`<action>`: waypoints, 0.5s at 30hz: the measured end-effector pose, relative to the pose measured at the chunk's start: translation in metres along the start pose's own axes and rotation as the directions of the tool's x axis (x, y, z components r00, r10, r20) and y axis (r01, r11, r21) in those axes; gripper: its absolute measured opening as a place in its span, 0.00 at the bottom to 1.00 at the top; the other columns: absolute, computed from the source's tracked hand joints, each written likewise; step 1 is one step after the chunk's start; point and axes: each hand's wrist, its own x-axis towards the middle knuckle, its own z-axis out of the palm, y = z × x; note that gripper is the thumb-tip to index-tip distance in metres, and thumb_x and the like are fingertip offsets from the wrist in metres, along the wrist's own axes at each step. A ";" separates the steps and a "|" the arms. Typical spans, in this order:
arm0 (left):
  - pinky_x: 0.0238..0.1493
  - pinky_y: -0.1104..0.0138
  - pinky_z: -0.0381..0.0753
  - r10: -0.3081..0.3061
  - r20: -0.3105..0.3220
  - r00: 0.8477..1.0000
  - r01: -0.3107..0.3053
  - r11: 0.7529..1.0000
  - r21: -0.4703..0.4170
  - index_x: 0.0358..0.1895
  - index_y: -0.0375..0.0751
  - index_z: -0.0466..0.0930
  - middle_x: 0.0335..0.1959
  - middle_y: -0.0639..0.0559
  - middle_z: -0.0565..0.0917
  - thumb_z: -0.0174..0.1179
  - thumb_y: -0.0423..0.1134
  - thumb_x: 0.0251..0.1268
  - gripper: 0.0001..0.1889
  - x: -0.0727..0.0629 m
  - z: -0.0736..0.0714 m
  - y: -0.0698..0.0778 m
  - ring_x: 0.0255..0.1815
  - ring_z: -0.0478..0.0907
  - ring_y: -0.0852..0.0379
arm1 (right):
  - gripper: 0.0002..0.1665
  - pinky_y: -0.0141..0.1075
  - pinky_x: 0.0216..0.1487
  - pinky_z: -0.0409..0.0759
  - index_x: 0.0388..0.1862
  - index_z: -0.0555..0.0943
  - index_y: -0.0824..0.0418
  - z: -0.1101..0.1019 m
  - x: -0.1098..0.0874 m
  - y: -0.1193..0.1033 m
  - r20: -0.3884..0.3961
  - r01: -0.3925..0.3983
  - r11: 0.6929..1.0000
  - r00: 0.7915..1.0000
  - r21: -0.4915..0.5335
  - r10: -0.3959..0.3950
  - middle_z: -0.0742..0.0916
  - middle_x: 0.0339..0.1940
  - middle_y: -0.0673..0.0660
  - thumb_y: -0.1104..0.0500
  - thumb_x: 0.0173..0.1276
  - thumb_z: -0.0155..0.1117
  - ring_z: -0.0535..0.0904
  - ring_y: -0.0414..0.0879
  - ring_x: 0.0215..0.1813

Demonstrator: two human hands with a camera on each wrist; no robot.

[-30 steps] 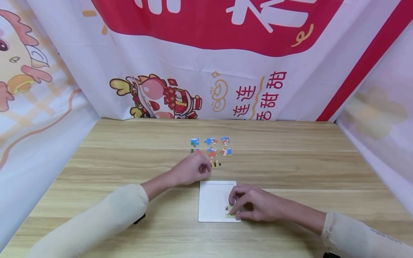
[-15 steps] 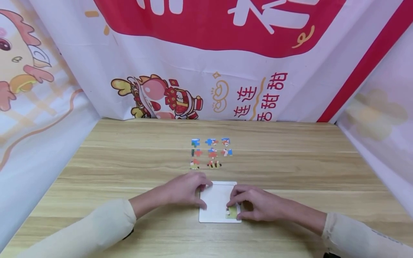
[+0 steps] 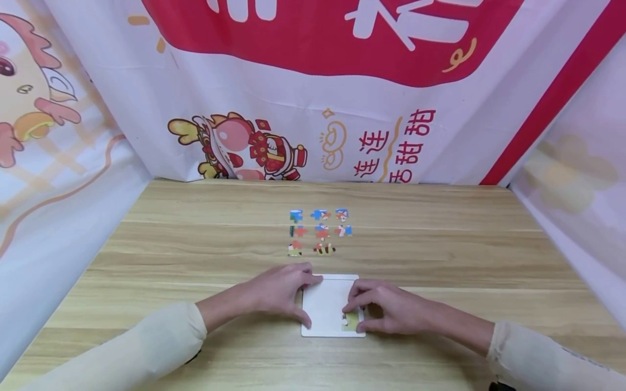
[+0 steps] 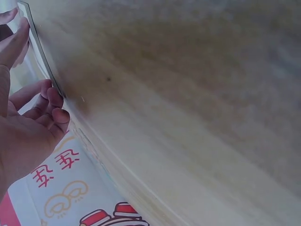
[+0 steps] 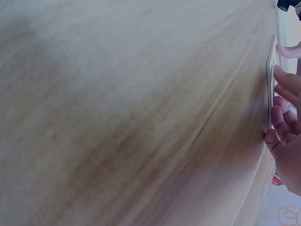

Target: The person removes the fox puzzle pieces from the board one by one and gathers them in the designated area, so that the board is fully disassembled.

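Note:
A white square puzzle tray (image 3: 325,304) lies flat on the table. A yellow-green puzzle piece (image 3: 351,321) sits in its near right corner. My left hand (image 3: 281,290) holds the tray's left side, thumb toward the near corner and fingers at the far corner. My right hand (image 3: 391,309) bends over the right side, fingertips and thumb pinching at the piece, which they partly cover. Both wrist views show the tray nearly edge-on: fingers of the left hand (image 4: 35,127) touch its rim, and the right hand (image 5: 288,117) has curled fingers along it.
Beyond the tray, several loose puzzle pieces (image 3: 323,232) lie apart in rows on the wooden table (image 3: 440,233). A printed cloth (image 3: 293,92) hangs along the back edge, and more cloth hangs at both sides.
My left hand has come back from beside the loose pieces to the tray's left side, uncovering the near-left pieces. My right hand has stayed by the corner piece, which now shows more.

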 end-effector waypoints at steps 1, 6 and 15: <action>0.36 0.72 0.72 0.001 -0.001 1.000 -0.001 1.000 0.001 0.67 0.38 0.80 0.42 0.57 0.74 0.82 0.60 0.45 0.46 0.000 0.000 0.000 0.38 0.68 0.62 | 0.18 0.31 0.54 0.79 0.57 0.89 0.52 0.000 0.000 0.000 -0.003 0.001 1.000 1.000 0.000 -0.001 0.81 0.50 0.41 0.54 0.68 0.76 0.76 0.35 0.49; 0.37 0.72 0.72 0.010 -0.006 1.000 -0.010 1.000 0.006 0.67 0.37 0.80 0.41 0.57 0.74 0.82 0.60 0.44 0.46 0.000 0.000 0.000 0.37 0.68 0.63 | 0.17 0.30 0.51 0.79 0.55 0.89 0.52 0.000 0.002 -0.002 -0.013 0.004 1.000 1.000 0.006 -0.004 0.81 0.48 0.42 0.55 0.67 0.76 0.76 0.35 0.47; 0.39 0.72 0.75 -0.001 -0.004 1.000 0.001 1.000 -0.001 0.67 0.38 0.80 0.42 0.57 0.75 0.82 0.60 0.43 0.47 0.001 0.002 0.000 0.38 0.69 0.63 | 0.13 0.29 0.44 0.78 0.48 0.87 0.49 -0.002 0.006 -0.006 0.011 -0.040 0.998 0.999 0.051 0.039 0.77 0.49 0.43 0.57 0.65 0.78 0.75 0.38 0.43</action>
